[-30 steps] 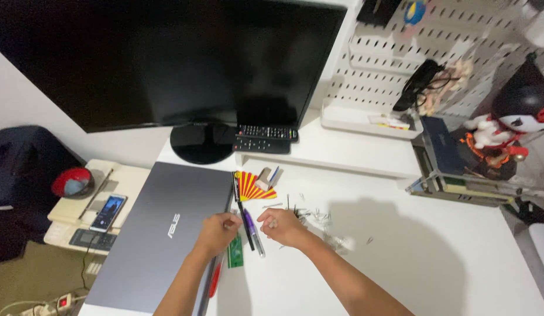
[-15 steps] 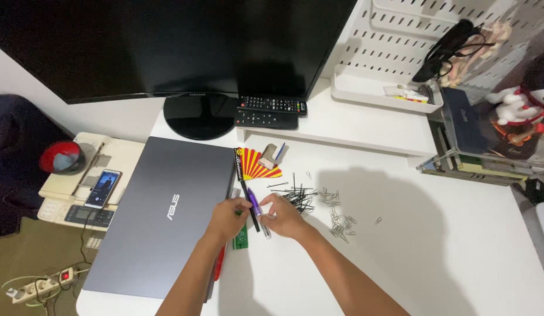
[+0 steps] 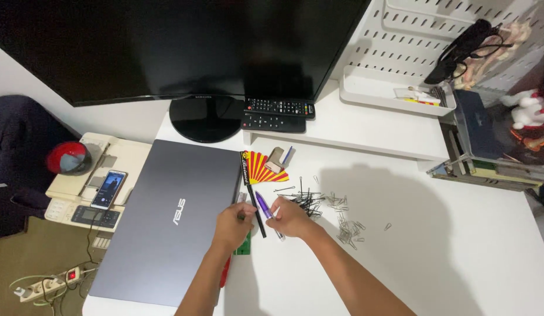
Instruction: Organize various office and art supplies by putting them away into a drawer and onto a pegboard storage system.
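Note:
My left hand (image 3: 232,226) rests curled on the white desk (image 3: 447,246) beside the closed grey laptop (image 3: 166,219), touching a black pen (image 3: 254,202). My right hand (image 3: 288,217) pinches a small thin white piece between thumb and fingers, just right of a purple pen (image 3: 266,210). A pile of black hairpins (image 3: 304,199) and silver paper clips (image 3: 347,225) lies close to the right hand. A green strip (image 3: 242,243) and a red pen (image 3: 225,270) lie under the left wrist.
A red and yellow folding fan (image 3: 263,167) lies behind the pens. A black monitor (image 3: 184,47) stands at the back with two remotes (image 3: 275,114) on a white shelf. A phone (image 3: 109,188) lies on a side unit at left; a pegboard tray (image 3: 395,96) and boxes at right.
The view shifted slightly, so things sit a little lower and to the right. My right hand lifted a small white piece clear of the purple pen. My left hand stays by the black pen.

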